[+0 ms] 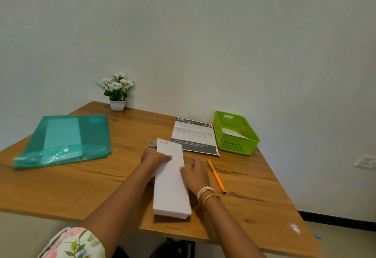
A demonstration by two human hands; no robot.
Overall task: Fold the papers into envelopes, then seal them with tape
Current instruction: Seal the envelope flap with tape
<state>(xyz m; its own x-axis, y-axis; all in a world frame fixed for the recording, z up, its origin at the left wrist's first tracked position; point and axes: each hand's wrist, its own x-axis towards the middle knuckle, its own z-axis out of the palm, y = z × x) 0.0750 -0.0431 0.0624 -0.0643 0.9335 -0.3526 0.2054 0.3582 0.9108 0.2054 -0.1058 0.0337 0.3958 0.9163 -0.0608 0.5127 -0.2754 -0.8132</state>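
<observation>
- Folded white paper (171,180): long narrow strip lying on the wooden table (85,184), set between the 2 hands.
- Left hand (155,158): at the strip's left edge near its far end, thumb on top, pinching the paper.
- Right hand (195,174): on the strip's right edge, thumb touching it, fingers relaxed and spread.
- Tape roll (152,144): just beyond the left hand, touching the strip's far corner.
- Orange pen (216,176): just right of the right hand.
- Green basket (236,133): beyond the right hand, holds 1 white sheet.

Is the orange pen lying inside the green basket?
No, the orange pen lies on the wooden table, beside the right hand, while the green basket holds only a white paper.
</observation>
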